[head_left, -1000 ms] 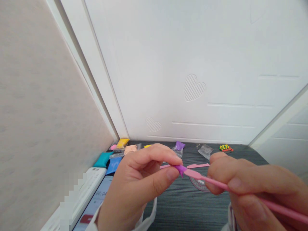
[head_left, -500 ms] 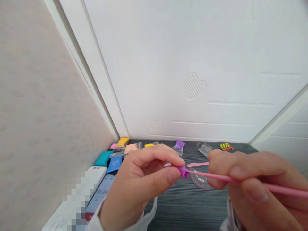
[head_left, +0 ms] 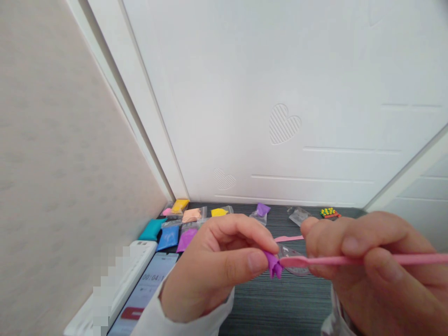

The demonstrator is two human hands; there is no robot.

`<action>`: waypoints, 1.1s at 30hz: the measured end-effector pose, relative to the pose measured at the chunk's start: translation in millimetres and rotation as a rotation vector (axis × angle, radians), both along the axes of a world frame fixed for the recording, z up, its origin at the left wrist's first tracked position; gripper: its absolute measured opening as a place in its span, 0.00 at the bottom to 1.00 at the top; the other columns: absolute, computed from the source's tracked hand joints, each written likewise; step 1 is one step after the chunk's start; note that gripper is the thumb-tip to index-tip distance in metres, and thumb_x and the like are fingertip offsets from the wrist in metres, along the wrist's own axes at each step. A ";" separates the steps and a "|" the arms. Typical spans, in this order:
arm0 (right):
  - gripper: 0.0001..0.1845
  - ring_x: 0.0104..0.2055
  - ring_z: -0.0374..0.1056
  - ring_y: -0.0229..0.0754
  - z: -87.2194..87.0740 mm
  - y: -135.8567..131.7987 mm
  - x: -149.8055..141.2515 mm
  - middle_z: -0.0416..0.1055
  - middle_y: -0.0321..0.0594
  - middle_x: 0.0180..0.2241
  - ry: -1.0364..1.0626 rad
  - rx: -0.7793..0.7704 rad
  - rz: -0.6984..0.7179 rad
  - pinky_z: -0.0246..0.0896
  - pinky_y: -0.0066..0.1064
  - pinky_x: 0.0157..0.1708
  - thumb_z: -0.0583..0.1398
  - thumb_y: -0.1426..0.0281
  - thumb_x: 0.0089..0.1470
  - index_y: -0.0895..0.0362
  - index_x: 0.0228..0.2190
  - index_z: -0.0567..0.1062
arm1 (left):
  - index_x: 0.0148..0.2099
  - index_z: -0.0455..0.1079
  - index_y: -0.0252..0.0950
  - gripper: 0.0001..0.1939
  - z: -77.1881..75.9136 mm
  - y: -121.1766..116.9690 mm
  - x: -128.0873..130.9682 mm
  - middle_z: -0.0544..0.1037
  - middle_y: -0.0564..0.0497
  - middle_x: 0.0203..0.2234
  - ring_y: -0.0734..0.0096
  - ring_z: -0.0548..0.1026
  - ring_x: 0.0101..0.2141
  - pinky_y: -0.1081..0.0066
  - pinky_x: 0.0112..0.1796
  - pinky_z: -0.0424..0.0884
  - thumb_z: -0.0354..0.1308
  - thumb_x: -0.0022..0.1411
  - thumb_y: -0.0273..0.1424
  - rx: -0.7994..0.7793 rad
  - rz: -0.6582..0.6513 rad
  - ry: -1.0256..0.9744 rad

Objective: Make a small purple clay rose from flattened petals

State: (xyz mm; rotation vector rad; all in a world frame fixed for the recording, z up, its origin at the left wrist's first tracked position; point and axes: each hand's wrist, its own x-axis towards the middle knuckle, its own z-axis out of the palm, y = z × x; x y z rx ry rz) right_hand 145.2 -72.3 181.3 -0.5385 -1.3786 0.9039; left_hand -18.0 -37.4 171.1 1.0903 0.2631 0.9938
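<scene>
My left hand [head_left: 220, 266] pinches a small purple piece of modelling clay [head_left: 275, 267] between thumb and forefinger. The clay has a ragged, petal-like edge facing right. Across from it, my right hand [head_left: 381, 261] grips a pink plastic modelling tool [head_left: 329, 261] much like a pen. The tool's flat rounded tip touches, or nearly touches, the clay's frilled end. Behind the fingers lies a clear round plastic disc [head_left: 297, 269], partly hidden. Another pink tool [head_left: 289, 238] rests just beyond, its right end covered by my right hand.
Bags of clay line the back left: teal [head_left: 152, 229], blue [head_left: 168, 238], peach [head_left: 192, 215], yellow [head_left: 219, 213] and purple [head_left: 262, 210]. A phone with a timer [head_left: 150, 280] lies beside a white power strip [head_left: 140, 254]. Small yellow-green-red pieces [head_left: 329, 213] sit near the white wall panel.
Both hands have shifted slightly; the left, with the clay, moved right and down. The pink tool has turned, so its broad flat tip now faces me at the clay.
</scene>
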 end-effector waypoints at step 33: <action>0.06 0.24 0.63 0.38 0.2 -0.3 -7.2 0.69 0.36 0.20 0.139 -0.046 -0.005 0.64 0.33 0.23 0.53 0.66 0.50 0.53 0.27 0.69 | 0.27 0.70 0.34 0.03 1.1 -5.3 14.1 0.68 0.53 0.19 0.77 0.65 0.25 0.74 0.30 0.60 0.58 0.48 0.28 -0.238 -0.160 -0.206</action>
